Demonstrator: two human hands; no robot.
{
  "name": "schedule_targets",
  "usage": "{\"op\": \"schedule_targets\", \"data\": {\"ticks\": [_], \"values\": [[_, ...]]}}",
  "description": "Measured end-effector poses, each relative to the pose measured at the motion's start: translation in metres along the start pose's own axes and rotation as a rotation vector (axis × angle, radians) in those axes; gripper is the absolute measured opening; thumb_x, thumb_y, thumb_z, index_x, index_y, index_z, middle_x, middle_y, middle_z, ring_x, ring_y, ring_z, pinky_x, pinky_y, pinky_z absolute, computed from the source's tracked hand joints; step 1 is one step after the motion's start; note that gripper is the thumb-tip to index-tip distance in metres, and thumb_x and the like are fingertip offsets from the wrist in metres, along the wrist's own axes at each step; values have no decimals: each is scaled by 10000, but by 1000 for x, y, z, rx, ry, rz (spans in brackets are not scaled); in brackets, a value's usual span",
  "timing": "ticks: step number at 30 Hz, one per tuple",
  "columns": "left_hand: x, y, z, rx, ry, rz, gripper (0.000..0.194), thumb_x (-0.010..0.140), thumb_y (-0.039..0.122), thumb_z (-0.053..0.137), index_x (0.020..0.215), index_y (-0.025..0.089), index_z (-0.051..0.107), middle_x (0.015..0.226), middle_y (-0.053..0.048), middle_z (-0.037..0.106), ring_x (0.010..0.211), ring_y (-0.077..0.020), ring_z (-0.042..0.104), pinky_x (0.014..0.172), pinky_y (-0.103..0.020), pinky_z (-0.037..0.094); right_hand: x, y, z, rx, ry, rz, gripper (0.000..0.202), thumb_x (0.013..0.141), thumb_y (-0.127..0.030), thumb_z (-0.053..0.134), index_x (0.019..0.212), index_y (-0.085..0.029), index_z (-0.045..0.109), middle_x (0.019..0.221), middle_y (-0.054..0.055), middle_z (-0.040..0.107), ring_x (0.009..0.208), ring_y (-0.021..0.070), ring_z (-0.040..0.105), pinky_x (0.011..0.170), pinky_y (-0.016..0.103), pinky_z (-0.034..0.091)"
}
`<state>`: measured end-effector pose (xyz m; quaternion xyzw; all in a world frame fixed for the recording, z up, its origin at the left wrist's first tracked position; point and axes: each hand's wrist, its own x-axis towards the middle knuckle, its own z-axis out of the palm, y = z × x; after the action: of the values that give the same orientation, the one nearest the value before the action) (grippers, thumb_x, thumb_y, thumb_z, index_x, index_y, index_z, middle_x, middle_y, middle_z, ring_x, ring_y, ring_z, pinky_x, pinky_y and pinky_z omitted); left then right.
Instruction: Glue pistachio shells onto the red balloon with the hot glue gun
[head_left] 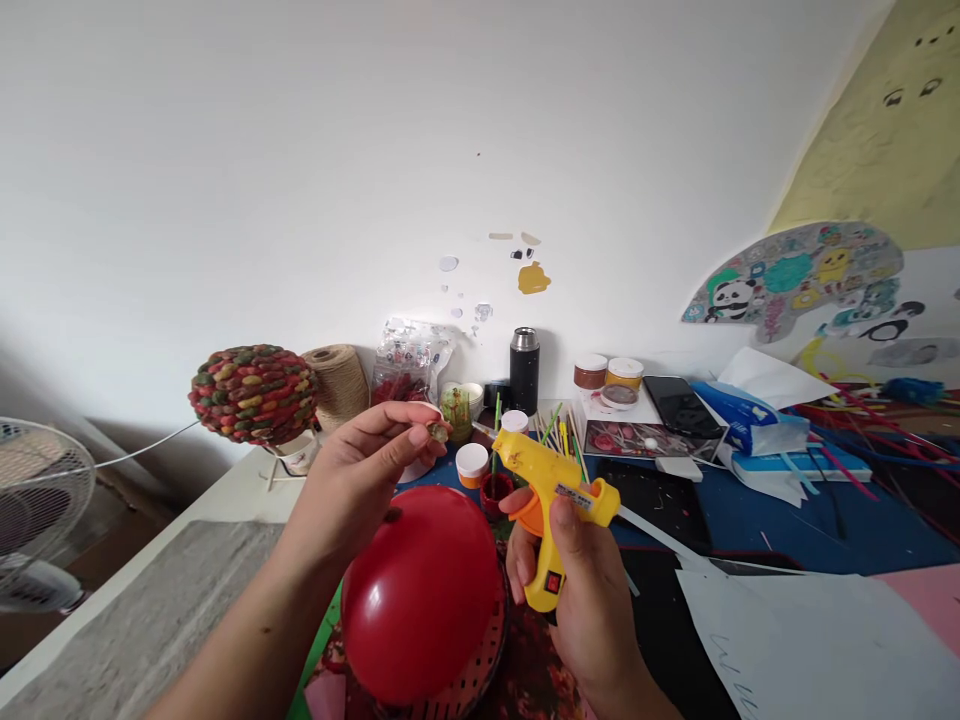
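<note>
the small brownish piece is up in front of me, above the red balloon, pinched between the thumb and forefinger of my left hand. those two fingers are closed down on it and the others curl loosely behind; i seem to hold it by its edge so that the hollow face stays free toward the other side.

my right hand is wrapped around the handle of the yellow glue gun, with fingers in front by the orange trigger, likely so i can squeeze without changing grip. the nozzle points up and left at the piece, near it but apart, which i'd judge keeps my fingertips off the hot end. a pale glue stick juts from the back of the gun.

below, the balloon sits in a dark slotted basket, probably so it won't roll. behind are an orange tub with a white lid and a black flask, perhaps pushed toward the wall to leave elbow room. off to my left, a ball of coloured pieces rests on a stand, next to a twine spool.
</note>
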<state>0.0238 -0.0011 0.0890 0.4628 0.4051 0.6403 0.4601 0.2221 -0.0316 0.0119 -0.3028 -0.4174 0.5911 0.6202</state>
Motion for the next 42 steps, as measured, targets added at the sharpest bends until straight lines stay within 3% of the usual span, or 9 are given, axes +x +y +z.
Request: {"op": "schedule_targets", "data": {"ticks": [5, 11, 17, 19, 27, 37, 42], "values": [[3, -4, 0, 35, -14, -2, 402, 650, 459, 1122, 874, 198, 914, 773, -59, 816, 692, -171, 731, 667, -253, 619, -4, -2, 3, -77, -34, -26, 705, 991, -873, 676, 898, -182, 778, 529, -21, 554, 459, 133, 493, 509, 269, 388], [3, -5, 0, 31, -50, -11, 393, 650, 459, 1126, 853, 204, 905, 777, -47, 815, 705, -156, 728, 692, -237, 621, -4, -1, 2, -95, 13, -32, 708, 1003, -875, 648, 866, -191, 768, 513, -3, 589, 440, 149, 517, 505, 289, 412], [-1, -8, -5, 182, -54, 79, 276, 782, 414, 1067, 923, 229, 918, 953, -67, 872, 853, -180, 781, 765, -236, 643, -5, 2, 2, -107, 29, -41, 703, 1001, -867, 659, 855, -188, 767, 477, -14, 547, 411, 145, 467, 452, 271, 358], [-2, -8, -7, 232, -72, 115, 241, 820, 401, 1045, 948, 236, 923, 1011, -75, 885, 919, -195, 803, 818, -246, 656, -7, 4, 0, -128, 9, -60, 678, 1022, -838, 661, 876, -186, 779, 490, -10, 557, 425, 152, 492, 463, 273, 390], [-4, -5, -4, 243, -84, 156, 241, 828, 407, 1040, 957, 242, 920, 1015, -73, 891, 951, -212, 830, 848, -263, 683, -9, 8, -6, -183, -41, -88, 651, 1076, -781, 634, 864, -188, 800, 518, -5, 568, 467, 150, 527, 509, 278, 432], [-5, -7, -6, 287, -81, 153, 228, 835, 398, 1035, 952, 239, 922, 970, -69, 873, 872, -183, 782, 758, -231, 649, -11, 13, -2, -180, 31, -122, 657, 1067, -772, 657, 803, -185, 788, 494, -13, 537, 442, 131, 490, 479, 255, 383], [-6, -8, -9, 327, -76, 128, 263, 839, 449, 1026, 975, 251, 921, 979, -65, 868, 805, -164, 740, 617, -188, 579, -11, 15, -5, -200, 28, -121, 650, 1074, -763, 652, 807, -183, 776, 500, -13, 553, 439, 127, 513, 481, 243, 398]]}}
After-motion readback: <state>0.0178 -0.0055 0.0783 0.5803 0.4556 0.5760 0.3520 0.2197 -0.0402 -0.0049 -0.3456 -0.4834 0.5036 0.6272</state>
